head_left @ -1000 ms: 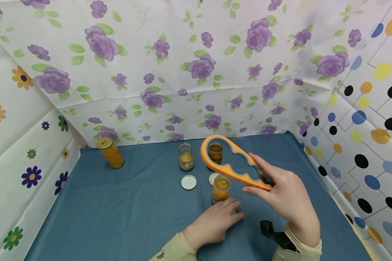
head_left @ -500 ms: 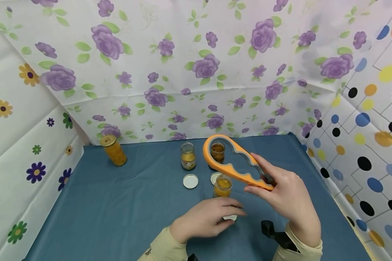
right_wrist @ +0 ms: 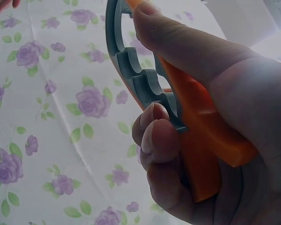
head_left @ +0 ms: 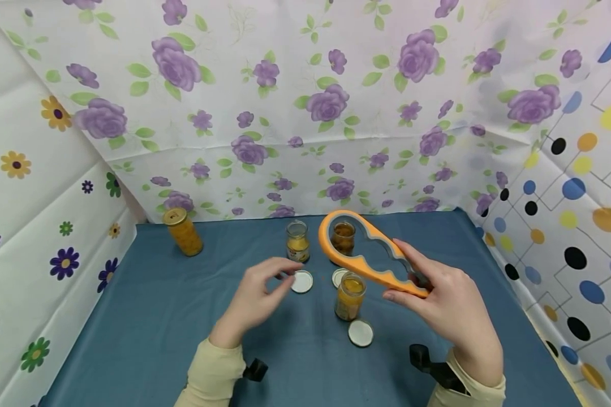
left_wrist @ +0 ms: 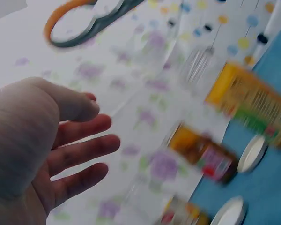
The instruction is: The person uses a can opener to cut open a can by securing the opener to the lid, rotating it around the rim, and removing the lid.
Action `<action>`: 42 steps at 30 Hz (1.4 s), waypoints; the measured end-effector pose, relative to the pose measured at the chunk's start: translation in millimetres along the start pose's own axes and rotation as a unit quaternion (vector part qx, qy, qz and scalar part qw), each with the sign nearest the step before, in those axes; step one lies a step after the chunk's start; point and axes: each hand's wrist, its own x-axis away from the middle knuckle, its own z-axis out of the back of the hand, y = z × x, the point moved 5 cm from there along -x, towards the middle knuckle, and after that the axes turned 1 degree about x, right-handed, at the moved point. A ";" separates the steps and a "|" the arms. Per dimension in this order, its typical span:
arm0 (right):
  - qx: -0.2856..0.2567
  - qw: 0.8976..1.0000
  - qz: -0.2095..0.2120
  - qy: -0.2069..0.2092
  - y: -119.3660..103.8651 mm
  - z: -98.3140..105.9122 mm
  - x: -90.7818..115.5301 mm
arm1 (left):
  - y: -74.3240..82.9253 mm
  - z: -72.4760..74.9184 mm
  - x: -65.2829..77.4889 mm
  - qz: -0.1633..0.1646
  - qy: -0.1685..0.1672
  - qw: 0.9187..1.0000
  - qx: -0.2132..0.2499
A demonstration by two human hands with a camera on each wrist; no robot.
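Note:
My right hand [head_left: 450,305] grips the handle end of an orange and grey jar opener [head_left: 358,264], held up over the table; in the right wrist view the fingers curl round its orange handles [right_wrist: 201,173]. The left hand [head_left: 257,294] is raised with nothing in it, fingers loosely spread, left of a white lid [head_left: 302,281]. Uncapped, a jar with yellow contents [head_left: 349,297] stands near the middle, a second lid [head_left: 360,333] lying in front of it and a third [head_left: 338,277] behind. Two more uncapped jars stand farther back, one yellow [head_left: 297,242], one brown [head_left: 343,237].
A capped jar [head_left: 183,232] with a gold lid and orange contents stands at the back left. Blue cloth [head_left: 193,328] covers the table. Floral sheets [head_left: 285,102] rise behind it, and a dotted sheet [head_left: 570,226] hangs on the right.
My left hand has come off the lid in front of the near jar and moved left and upward, leaving that lid on the cloth. The right hand keeps holding the jar opener.

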 end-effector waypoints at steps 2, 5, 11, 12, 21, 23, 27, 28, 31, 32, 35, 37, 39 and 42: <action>0.002 1.000 0.000 -0.002 0.0 -0.3 -0.7 | -16.1 16.8 3.0 0.037 0.043 0.998 -0.017; 0.008 1.000 0.001 -0.001 0.1 -0.7 -1.4 | -43.0 40.5 9.7 0.103 0.099 0.989 -0.034; 0.016 1.000 0.005 0.001 -0.2 -3.0 -1.8 | -99.6 83.4 35.4 0.227 0.209 0.947 -0.095; 0.016 1.000 0.006 0.002 -0.3 -3.5 -2.1 | -108.9 88.8 41.1 0.249 0.218 0.937 -0.110; 0.017 1.000 0.004 0.003 3.5 -4.0 -2.0 | -170.1 109.2 82.3 0.403 0.227 0.875 -0.143; 0.017 1.000 0.003 0.003 4.1 -3.7 -2.6 | -176.6 111.1 85.1 0.407 0.240 0.871 -0.134; 0.017 1.000 -0.003 0.001 6.1 -2.7 -3.0 | -187.7 116.5 81.8 0.409 0.283 0.862 -0.095; 0.017 1.000 -0.005 0.001 6.9 -2.5 -2.8 | -191.6 118.3 78.9 0.416 0.292 0.858 -0.077; 0.017 1.000 -0.008 0.002 8.9 -1.8 -2.9 | -207.2 124.4 68.2 0.443 0.312 0.840 -0.010; 0.018 1.000 -0.007 0.003 9.4 -1.6 -3.0 | -213.4 125.9 64.8 0.451 0.317 0.834 0.009; 0.020 1.000 -0.006 0.003 9.9 -1.0 -3.7 | -229.4 129.5 58.0 0.457 0.334 0.823 0.048; 0.020 1.000 -0.005 0.002 10.1 -0.6 -3.8 | -236.9 130.3 56.9 0.451 0.342 0.823 0.045; 0.021 1.000 -0.005 0.002 10.6 -0.2 -3.7 | -242.0 129.5 56.6 0.450 0.342 0.824 0.028; 0.022 1.000 -0.007 0.005 11.9 1.0 -2.9 | -245.5 126.2 53.4 0.450 0.336 0.827 0.010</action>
